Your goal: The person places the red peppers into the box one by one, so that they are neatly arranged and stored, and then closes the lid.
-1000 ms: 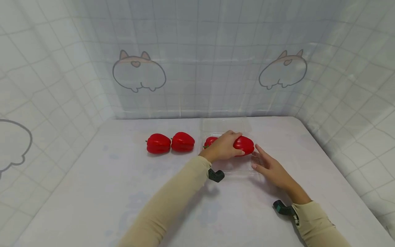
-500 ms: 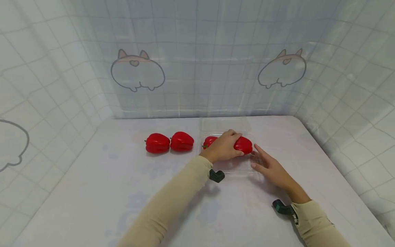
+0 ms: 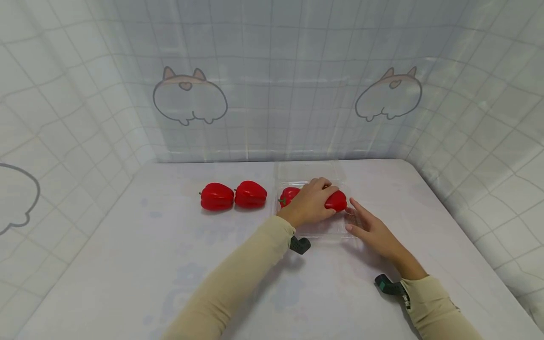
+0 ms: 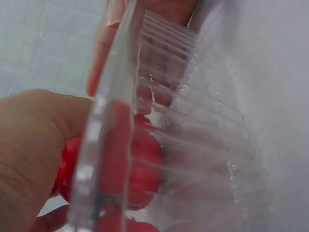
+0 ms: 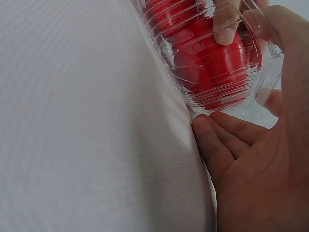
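Observation:
A clear plastic clamshell container (image 3: 312,230) lies on the table with its lid (image 3: 308,170) folded back. Inside, at the right end, my left hand (image 3: 312,203) holds a red bell pepper (image 3: 337,201) from above, fingers behind and thumb in front. Another red bell pepper (image 3: 289,194) sits at the container's left end, partly hidden by that hand. My right hand (image 3: 376,234) rests at the container's right wall. In the right wrist view its fairly straight fingers (image 5: 217,140) meet the ribbed side low down, while the thumb (image 5: 270,24) lies by the rim.
Two more red bell peppers (image 3: 216,197) (image 3: 250,194) lie side by side on the white-covered table (image 3: 127,264), left of the container. Pale grid-patterned sheets (image 3: 272,94) rise at the back and both sides. A dark wrist device (image 3: 388,285) shows at each sleeve.
The left hand has shifted slightly over the pepper, covering more of it, and the pepper sits slightly further left. The right hand keeps its place at the container's side.

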### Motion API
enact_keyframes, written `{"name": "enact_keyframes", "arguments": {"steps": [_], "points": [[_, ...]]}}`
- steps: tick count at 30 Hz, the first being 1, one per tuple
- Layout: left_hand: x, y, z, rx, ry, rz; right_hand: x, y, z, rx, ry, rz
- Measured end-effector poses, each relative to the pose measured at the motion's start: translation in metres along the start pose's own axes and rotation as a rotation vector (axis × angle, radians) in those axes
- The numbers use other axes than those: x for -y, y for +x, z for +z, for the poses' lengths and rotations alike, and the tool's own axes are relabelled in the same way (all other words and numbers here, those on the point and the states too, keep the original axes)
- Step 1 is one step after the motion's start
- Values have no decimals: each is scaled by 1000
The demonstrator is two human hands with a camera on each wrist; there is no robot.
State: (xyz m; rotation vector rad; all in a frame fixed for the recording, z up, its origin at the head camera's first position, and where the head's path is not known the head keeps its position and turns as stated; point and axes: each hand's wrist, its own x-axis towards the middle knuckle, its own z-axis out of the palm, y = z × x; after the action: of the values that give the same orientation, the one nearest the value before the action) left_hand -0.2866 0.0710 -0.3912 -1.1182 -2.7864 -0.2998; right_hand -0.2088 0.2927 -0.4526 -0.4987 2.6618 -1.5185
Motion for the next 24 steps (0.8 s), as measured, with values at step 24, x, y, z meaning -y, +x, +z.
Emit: {"name": "enact_keyframes", "arguments": {"steps": [24], "points": [[6, 4, -4, 41, -7, 2, 1, 0, 0, -3, 1, 8]]}}
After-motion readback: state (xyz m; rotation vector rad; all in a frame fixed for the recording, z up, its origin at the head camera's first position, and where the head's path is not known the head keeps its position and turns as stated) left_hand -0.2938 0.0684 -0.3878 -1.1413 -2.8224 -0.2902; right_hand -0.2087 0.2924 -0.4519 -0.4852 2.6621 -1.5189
